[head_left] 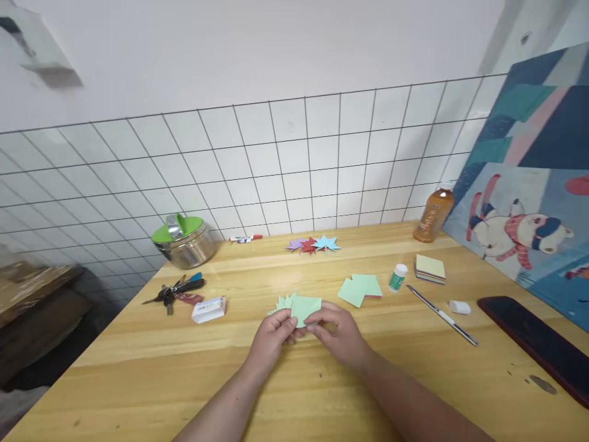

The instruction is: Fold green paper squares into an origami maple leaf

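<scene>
Between my two hands is a light green sheet of paper (307,309), raised a little above the wooden table. My left hand (272,336) pinches its left lower side between thumb and fingers. On the opposite side, my right hand (339,334) has closed its fingertips on the right lower edge. Just behind my left hand is a spiky-edged green paper piece (281,303), partly hidden by the hand and the sheet. To the right lie more green paper squares (363,287), with a sliver of pink under one. Purple, red and light blue paper maple leaves (315,245) overlap near the wall.
On the right are a glue stick (398,278), white cap (459,307), pen (442,315), paper stack (430,269), phone (536,344) and bottle (434,215). On the left are a green-lidded pot (186,245), keys (172,291) and small white box (209,310). A marker (246,239) lies behind.
</scene>
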Available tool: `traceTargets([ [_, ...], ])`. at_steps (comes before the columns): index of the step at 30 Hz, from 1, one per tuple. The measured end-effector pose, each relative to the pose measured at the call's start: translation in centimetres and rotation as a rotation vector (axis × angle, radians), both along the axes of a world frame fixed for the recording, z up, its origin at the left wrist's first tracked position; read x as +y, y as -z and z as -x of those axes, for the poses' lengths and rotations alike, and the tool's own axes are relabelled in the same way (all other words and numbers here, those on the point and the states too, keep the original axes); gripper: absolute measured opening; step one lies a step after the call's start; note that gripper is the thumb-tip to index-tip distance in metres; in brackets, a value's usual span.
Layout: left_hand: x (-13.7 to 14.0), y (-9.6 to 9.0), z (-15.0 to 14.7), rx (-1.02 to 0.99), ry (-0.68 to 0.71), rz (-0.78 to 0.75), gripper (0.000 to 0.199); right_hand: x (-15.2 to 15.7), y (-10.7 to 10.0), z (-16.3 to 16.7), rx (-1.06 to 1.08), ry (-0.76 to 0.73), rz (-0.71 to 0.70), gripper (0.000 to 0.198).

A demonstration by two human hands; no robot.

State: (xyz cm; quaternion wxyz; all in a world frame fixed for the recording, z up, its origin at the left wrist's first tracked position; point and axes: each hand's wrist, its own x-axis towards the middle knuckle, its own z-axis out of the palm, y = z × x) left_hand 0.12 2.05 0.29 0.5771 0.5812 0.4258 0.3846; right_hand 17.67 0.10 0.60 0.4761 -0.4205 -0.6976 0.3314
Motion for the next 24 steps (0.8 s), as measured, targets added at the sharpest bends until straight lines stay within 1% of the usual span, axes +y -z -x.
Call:
traceTargets([
  [2,-0.3,-0.1,-0.2,0.019,0.036,-0.011,0.030,0.2,0.2,0.0,0.106,-0.022,0.096,0.009],
  [5,-0.6,-0.3,-0.6,0.077,0.084,-0.044,0.032,0.4,0.4,-0.1,0.237,-0.053,0.228,0.011],
  [8,-0.6,-0.3,-1.0,0.127,0.113,-0.080,0.034,0.5,0.5,-0.4,0.245,-0.023,0.298,0.014],
  [10,-0.4,-0.2,-1.2,0.160,0.078,-0.080,0.033,0.6,0.5,-0.6,0.260,-0.005,0.317,0.015],
  [14,-0.1,0.2,-1.6,0.142,-0.033,-0.075,0.031,0.8,0.7,-1.1,0.328,-0.093,0.392,0.018],
  [16,0.0,0.2,-1.7,0.127,-0.068,-0.076,0.031,0.9,0.9,-1.1,0.333,-0.104,0.410,0.019],
  [18,-0.1,0.0,-1.6,0.132,-0.065,-0.080,0.032,1.0,1.0,-1.1,0.314,-0.081,0.391,0.019],
  [21,-0.2,-0.3,-1.5,0.153,-0.005,-0.069,0.036,1.1,1.0,-1.3,0.270,-0.001,0.331,0.018],
  [24,-0.4,-0.5,-1.5,0.174,0.066,-0.067,0.036,1.1,0.9,-1.6,0.273,0.048,0.326,0.017],
])
